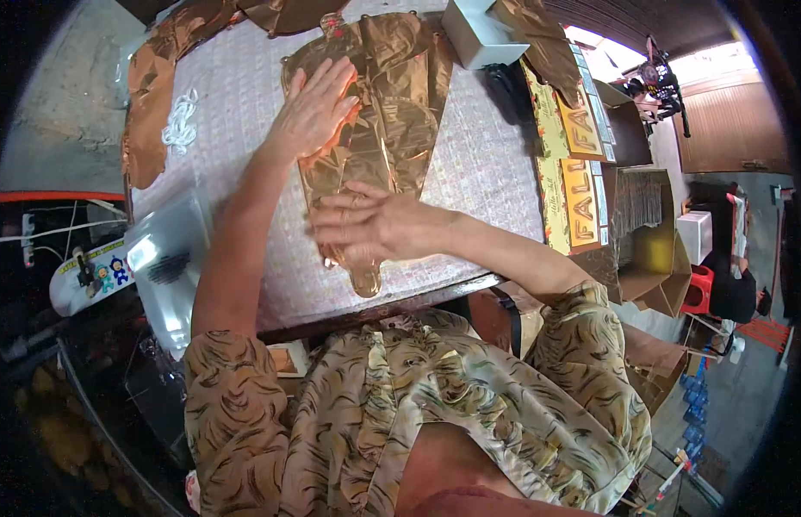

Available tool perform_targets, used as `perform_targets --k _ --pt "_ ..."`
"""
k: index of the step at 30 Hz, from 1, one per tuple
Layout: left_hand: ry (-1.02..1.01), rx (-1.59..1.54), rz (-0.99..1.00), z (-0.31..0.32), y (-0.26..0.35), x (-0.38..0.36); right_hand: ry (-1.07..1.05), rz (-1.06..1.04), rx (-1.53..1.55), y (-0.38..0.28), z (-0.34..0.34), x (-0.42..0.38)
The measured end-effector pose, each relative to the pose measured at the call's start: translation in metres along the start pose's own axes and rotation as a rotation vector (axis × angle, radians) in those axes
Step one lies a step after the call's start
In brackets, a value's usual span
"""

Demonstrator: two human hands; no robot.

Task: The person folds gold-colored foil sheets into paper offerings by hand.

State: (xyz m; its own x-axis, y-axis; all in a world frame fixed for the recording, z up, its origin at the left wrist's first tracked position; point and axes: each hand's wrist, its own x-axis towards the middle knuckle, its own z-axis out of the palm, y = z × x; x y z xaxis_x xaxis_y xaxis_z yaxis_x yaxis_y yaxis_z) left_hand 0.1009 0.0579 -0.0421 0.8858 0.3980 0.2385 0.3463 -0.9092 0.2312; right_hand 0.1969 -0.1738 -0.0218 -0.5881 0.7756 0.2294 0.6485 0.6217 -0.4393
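A shiny copper-coloured foil balloon [392, 103] lies flat and creased on the pale patterned table cover [482, 172], with narrow tabs at its far and near ends. My left hand [313, 108] rests palm down on its upper left side, fingers stretched out. Across its lower part lies my right hand [375, 224], slightly blurred, its fingers spread and pointing left. Neither hand shows anything gripped in it. More copper foil [148, 121] runs along the far left edge of the table.
A white string bundle [180, 122] lies on the left, with clear plastic bags [168, 267] nearer me. At the back right are a white open box [482, 34], a dark object [508, 93] and printed FALL packages [581, 198]. Cardboard boxes [646, 267] stand beyond; another person [736, 293] is at far right.
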Motion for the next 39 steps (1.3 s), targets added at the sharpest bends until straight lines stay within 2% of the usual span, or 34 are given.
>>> perform_targets --k 2,4,6,8,9,11,12,14,17,18,20,26,30,33,37,39 --pt "-0.013 0.001 -0.005 -0.004 0.002 0.001 0.038 0.344 0.118 0.031 -0.013 0.003" --pt "-0.03 -0.003 -0.011 -0.003 0.002 0.0 0.498 0.669 0.039 0.044 -0.065 0.006" --pt "-0.021 0.002 0.001 -0.002 0.001 0.0 0.643 0.815 -0.189 0.088 -0.082 0.0" --pt "-0.03 -0.015 0.004 -0.002 -0.003 0.0 0.535 1.018 -0.338 0.122 -0.095 0.004" --pt "-0.045 -0.033 0.009 0.0 -0.004 0.0 0.534 1.026 -0.343 0.139 -0.097 0.007" --pt "-0.053 -0.03 -0.001 -0.001 -0.002 0.0 0.504 1.178 -0.415 0.17 -0.094 0.021" --pt "-0.06 -0.025 -0.013 -0.001 0.0 0.001 0.502 1.174 -0.416 0.182 -0.093 0.027" --pt "-0.068 -0.017 -0.024 -0.002 0.002 0.0 0.63 1.315 -0.367 0.196 -0.092 0.038" --pt "-0.074 0.023 -0.048 -0.001 0.002 0.001 0.665 1.362 -0.235 0.18 -0.101 0.049" --pt "-0.083 0.039 -0.043 -0.001 0.004 0.001 0.682 1.339 -0.085 0.195 -0.097 0.042" --pt "-0.136 0.095 -0.067 -0.011 0.01 0.001 0.747 1.331 -0.231 0.191 -0.094 0.044" --pt "-0.118 0.026 -0.101 -0.004 0.009 0.0 0.825 1.225 -0.148 0.192 -0.088 0.034" --pt "-0.123 0.056 -0.085 -0.008 0.009 0.0 0.852 1.233 -0.126 0.184 -0.088 0.035" --pt "-0.119 0.071 -0.092 -0.009 0.009 -0.002 0.901 1.169 -0.185 0.188 -0.082 0.035" --pt "-0.092 0.065 -0.076 -0.006 0.007 -0.001 0.914 1.166 -0.209 0.19 -0.08 0.031" --pt "-0.052 0.078 -0.056 -0.003 0.006 0.0 0.864 1.087 -0.225 0.187 -0.079 0.028"
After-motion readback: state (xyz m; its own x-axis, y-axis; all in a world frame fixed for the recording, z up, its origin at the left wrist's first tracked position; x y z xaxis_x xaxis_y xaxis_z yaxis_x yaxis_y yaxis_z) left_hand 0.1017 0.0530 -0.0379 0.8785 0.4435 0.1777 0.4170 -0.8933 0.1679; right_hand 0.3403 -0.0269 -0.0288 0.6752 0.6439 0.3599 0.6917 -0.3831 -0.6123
